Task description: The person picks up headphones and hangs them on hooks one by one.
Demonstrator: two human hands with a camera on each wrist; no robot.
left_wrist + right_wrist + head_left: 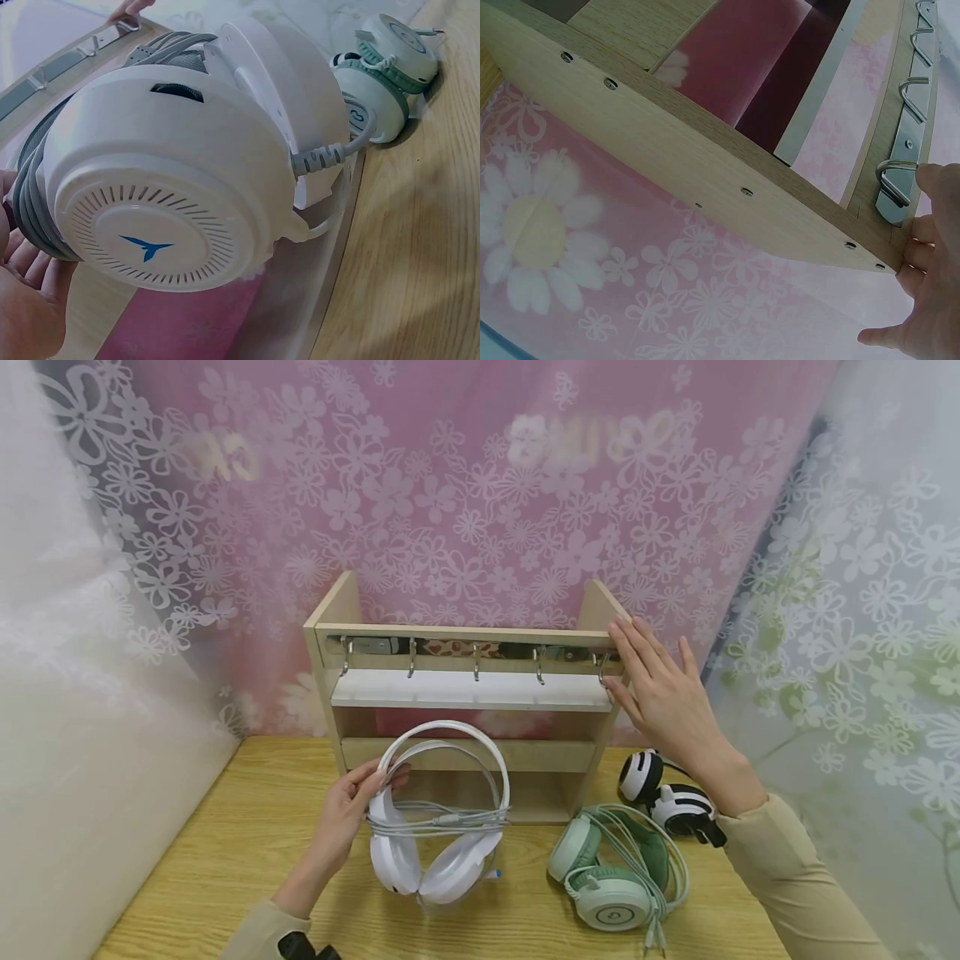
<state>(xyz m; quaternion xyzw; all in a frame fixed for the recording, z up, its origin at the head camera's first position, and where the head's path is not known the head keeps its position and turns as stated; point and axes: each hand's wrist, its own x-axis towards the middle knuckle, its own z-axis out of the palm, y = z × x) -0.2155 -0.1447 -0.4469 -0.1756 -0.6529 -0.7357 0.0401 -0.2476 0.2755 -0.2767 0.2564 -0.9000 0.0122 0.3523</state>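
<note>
My left hand (347, 802) grips a white headset (394, 860) at the left side of its headband, in front of the wooden rack (468, 753). Grey cable is wound across the headset, and its ear cups hang downward. In the left wrist view the near ear cup (202, 135) shows a blue emblem, a vent ring and a black dial. My right hand (667, 697) rests with extended fingers on the rack's upper right corner. Its thumb lies right at the end metal hook (894, 184), as the right wrist view shows.
A row of hooks on a metal strip (523, 652) spans the rack's top board, above a white shelf (468, 690). Right of the rack lie a green and white headset (611, 902) and a black and white headset (678, 806) on the wooden table (247, 827). Flowered curtains surround everything.
</note>
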